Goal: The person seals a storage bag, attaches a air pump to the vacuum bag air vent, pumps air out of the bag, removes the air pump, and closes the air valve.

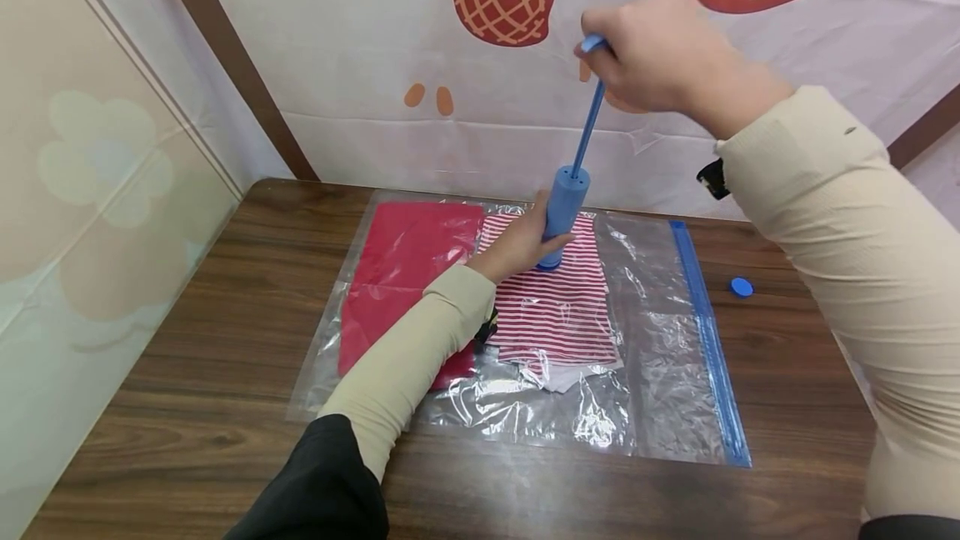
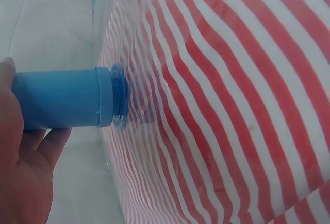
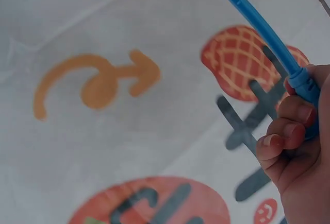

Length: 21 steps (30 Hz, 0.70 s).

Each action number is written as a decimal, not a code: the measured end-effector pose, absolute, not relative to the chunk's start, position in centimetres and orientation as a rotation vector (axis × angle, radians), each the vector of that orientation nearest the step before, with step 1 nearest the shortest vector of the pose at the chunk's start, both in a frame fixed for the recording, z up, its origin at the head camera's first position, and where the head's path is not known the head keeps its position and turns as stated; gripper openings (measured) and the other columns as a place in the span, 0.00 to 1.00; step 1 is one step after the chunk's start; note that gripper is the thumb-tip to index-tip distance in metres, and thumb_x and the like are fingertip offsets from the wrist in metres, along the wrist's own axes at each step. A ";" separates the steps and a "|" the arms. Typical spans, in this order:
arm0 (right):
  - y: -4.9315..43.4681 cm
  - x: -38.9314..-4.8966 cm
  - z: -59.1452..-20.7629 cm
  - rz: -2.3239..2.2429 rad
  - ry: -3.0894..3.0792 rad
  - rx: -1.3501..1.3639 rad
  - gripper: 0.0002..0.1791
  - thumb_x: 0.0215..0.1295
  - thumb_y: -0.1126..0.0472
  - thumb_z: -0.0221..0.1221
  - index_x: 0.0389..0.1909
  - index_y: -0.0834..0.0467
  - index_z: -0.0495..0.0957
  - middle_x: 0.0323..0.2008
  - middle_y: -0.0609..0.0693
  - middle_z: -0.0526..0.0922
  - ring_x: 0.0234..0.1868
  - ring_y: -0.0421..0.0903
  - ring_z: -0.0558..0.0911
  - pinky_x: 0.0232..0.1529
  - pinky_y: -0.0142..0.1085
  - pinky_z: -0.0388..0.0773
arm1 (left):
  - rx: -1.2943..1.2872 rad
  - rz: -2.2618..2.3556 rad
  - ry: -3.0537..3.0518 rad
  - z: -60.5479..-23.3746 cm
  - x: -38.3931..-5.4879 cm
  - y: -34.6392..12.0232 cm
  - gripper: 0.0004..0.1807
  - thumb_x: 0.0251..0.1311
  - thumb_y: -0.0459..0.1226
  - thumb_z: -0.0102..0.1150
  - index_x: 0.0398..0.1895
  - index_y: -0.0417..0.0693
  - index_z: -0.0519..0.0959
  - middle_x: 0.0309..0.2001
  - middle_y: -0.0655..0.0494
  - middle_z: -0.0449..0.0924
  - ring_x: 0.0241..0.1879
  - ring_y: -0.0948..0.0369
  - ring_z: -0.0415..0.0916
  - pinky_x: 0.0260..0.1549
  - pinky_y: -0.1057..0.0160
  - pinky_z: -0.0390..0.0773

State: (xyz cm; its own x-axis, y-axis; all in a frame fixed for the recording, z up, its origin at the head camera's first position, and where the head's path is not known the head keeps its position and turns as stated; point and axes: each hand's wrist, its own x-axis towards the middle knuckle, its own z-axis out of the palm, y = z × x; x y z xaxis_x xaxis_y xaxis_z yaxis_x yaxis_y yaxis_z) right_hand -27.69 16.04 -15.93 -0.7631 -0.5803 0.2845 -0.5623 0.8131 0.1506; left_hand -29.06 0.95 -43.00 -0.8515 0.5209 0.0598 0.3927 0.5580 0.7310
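Observation:
A blue hand pump (image 1: 567,198) stands a little tilted on a clear vacuum storage bag (image 1: 660,332). My left hand (image 1: 517,244) grips the pump's barrel low down; in the left wrist view the barrel's end (image 2: 105,98) sits against the bag's round valve (image 2: 119,96). My right hand (image 1: 660,57) holds the pump's handle (image 1: 594,42) high up, the rod (image 1: 588,130) drawn far out of the barrel. In the right wrist view its fingers (image 3: 294,131) curl round the handle. Inside the bag lie a red folded cloth (image 1: 420,265) and a red-and-white striped cloth (image 1: 551,315).
A blue zip strip (image 1: 708,340) runs along the bag's right edge. Beside it on the wooden table (image 1: 187,382) lies a small round blue cap (image 1: 741,287). A printed white curtain (image 1: 337,48) hangs right behind the table, and another covers the left side.

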 end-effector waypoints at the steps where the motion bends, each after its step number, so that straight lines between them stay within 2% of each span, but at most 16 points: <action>1: 16.0 -27.7 -15.4 -0.101 -2.675 0.853 0.15 0.80 0.56 0.48 0.45 0.64 0.75 0.28 0.61 0.79 0.26 0.57 0.75 0.28 0.45 0.69 | 0.774 1.166 2.628 -43.0 -29.1 1.0 0.43 0.72 0.50 0.58 0.78 0.51 0.42 0.73 0.42 0.64 0.73 0.46 0.63 0.70 0.45 0.65; 8: 15.6 -27.3 -13.4 -0.168 -2.710 0.780 0.18 0.81 0.53 0.45 0.48 0.64 0.75 0.26 0.61 0.76 0.30 0.58 0.76 0.31 0.46 0.71 | 0.762 1.170 2.624 -42.9 -28.9 1.2 0.42 0.73 0.47 0.58 0.77 0.51 0.43 0.72 0.41 0.64 0.73 0.45 0.63 0.69 0.45 0.66; 14: 15.8 -27.4 -13.7 -0.121 -2.673 0.781 0.18 0.81 0.53 0.46 0.43 0.65 0.74 0.26 0.61 0.76 0.29 0.58 0.75 0.31 0.46 0.70 | 0.781 1.195 2.613 -43.0 -28.8 1.1 0.41 0.73 0.45 0.58 0.76 0.50 0.44 0.71 0.40 0.65 0.72 0.45 0.64 0.69 0.44 0.66; 21: 15.7 -27.5 -14.4 -0.079 -2.605 0.812 0.17 0.81 0.54 0.46 0.38 0.64 0.72 0.21 0.56 0.69 0.25 0.55 0.72 0.31 0.44 0.68 | 0.753 1.179 2.611 -43.1 -28.9 1.0 0.42 0.73 0.48 0.58 0.77 0.51 0.43 0.73 0.42 0.64 0.73 0.46 0.63 0.69 0.45 0.66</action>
